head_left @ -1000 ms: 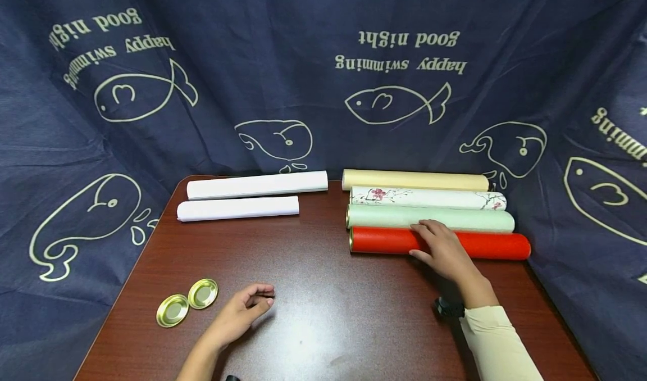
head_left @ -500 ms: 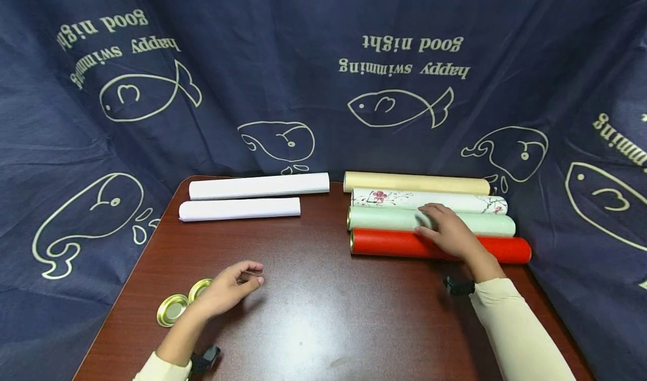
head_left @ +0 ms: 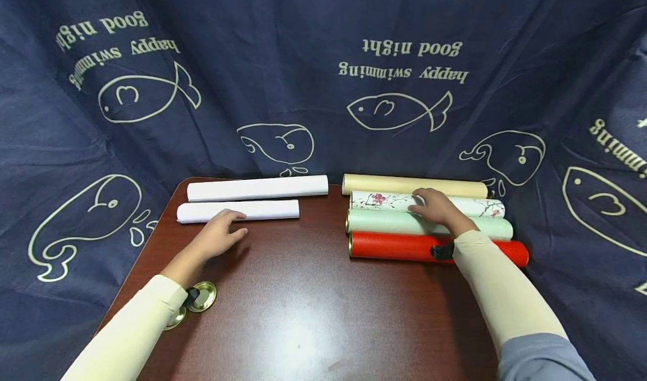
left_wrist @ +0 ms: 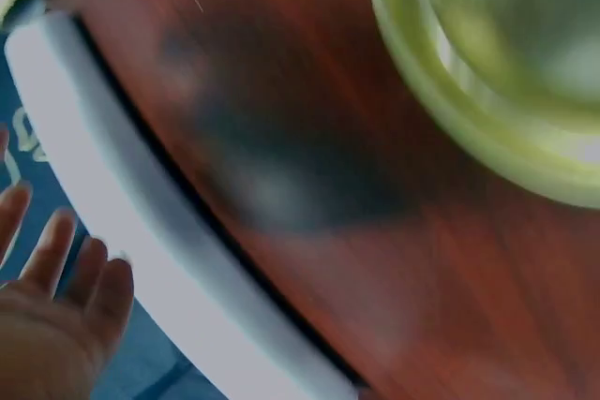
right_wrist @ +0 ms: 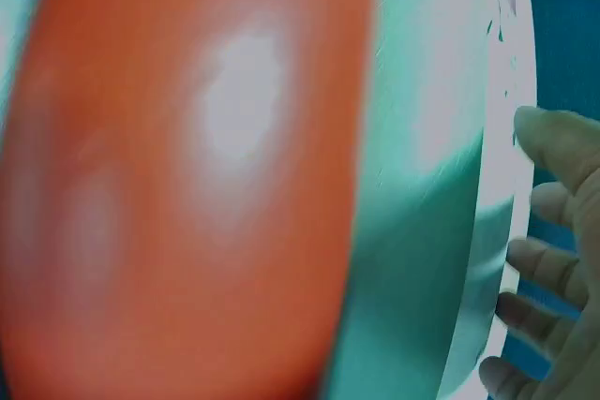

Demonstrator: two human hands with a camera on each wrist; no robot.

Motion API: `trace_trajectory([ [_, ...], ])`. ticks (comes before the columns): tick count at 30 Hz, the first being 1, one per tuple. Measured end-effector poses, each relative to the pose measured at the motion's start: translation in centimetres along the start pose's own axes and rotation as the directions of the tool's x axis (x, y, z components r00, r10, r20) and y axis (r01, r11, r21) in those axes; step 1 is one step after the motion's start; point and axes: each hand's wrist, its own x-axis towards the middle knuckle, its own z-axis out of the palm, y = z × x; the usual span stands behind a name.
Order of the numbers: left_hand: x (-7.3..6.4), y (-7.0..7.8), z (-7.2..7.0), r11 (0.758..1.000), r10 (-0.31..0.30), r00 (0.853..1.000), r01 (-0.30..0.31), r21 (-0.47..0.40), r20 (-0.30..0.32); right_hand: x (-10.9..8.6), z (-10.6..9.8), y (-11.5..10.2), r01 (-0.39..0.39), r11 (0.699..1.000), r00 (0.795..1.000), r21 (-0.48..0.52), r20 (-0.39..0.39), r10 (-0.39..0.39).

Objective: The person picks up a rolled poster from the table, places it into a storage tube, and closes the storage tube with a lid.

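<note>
Two bare hands out over the brown table (head_left: 283, 285), neither gripping anything. My right hand (head_left: 438, 205) is wide, fingers parted, over the flowered tube (head_left: 475, 208); whether the fingertips touch it, I cannot tell. My left hand (head_left: 216, 236) is loose, fingers apart, at the near side of a white roll (head_left: 273, 210); contact unclear there too.

Under my right wrist: the green tube (head_left: 379, 222). Nearer to me than that, the red tube (head_left: 386, 246), crossed by my cream sleeve (head_left: 495, 280). Just beyond my right fingertips: the yellow tube (head_left: 394, 184). All four tubes lie side by side.

Past my left fingers, a second white roll (head_left: 258, 188), nearly parallel to the first. Back by my left wrist, two gold lids: one mostly visible (head_left: 204, 296), the other partly covered by the sleeve.

Farthest from both hands: dark blue cloth (head_left: 303, 44), pale fish outlines, upside-down lettering.
</note>
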Motion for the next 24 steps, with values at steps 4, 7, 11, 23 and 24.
trace_trajectory([
  [4,1.6,-1.1,-0.1,0.991,-0.011,0.999,0.018,0.133,-0.052,1.1,0.5,-0.9,-0.037,0.999,0.999,-0.003,0.038,0.037],
  [7,2.2,-1.8,0.1,0.979,-0.036,0.997,0.048,0.197,-0.065,1.7,1.0,-1.6,-0.050,0.999,0.997,-0.006,0.061,0.051],
  [11,2.6,-2.7,0.6,0.964,-0.071,0.996,0.082,0.255,-0.053,2.4,1.7,-2.7,-0.049,0.999,0.995,0.014,0.085,0.048],
  [23,2.5,-3.7,1.3,0.945,-0.073,0.995,0.091,0.314,-0.068,5.3,3.6,-8.3,-0.011,1.000,0.991,0.021,0.133,0.008],
  [24,2.4,-3.6,1.3,0.943,-0.065,0.996,0.084,0.321,-0.068,5.5,3.7,-8.8,-0.008,1.000,0.990,0.009,0.138,0.007],
])
